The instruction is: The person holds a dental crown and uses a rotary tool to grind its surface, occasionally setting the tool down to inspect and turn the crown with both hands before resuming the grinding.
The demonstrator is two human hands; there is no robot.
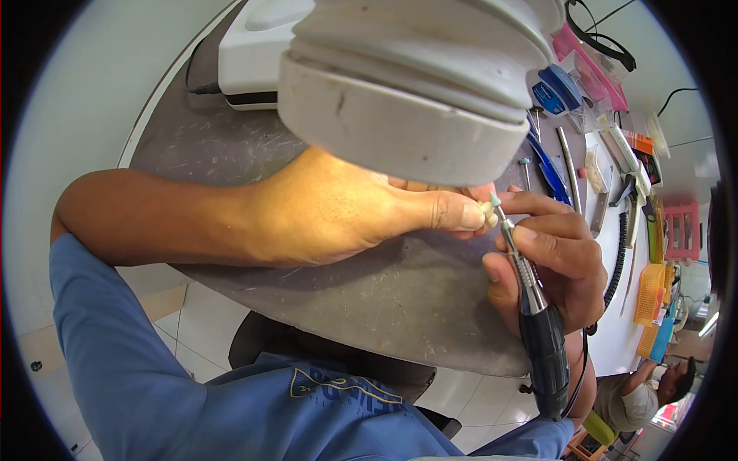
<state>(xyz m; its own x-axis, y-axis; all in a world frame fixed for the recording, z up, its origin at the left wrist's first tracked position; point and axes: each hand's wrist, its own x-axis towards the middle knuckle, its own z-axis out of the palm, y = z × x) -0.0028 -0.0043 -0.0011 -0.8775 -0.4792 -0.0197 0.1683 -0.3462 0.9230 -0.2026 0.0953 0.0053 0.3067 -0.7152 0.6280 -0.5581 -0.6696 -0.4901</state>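
Observation:
Under a lamp's light, my left hand (346, 207) pinches a small cream-coloured, tooth-like piece (489, 218) between thumb and fingers. A black and silver rotary handpiece (544, 346) is gripped in my right hand (565, 253), its cable running down beside the wrist. The pale green pointed tip (494, 199) of the handpiece is at the small piece; whether they touch cannot be made out. Both hands are close together, with the right fingertips near the left thumb.
A large white lamp or hood (400, 107) hangs over the grey table (384, 307). Behind it is a white device (254, 46). Tools, a blue container (557, 91) and pink baskets (682, 230) are at the right. Another person (642, 403) is at the lower right.

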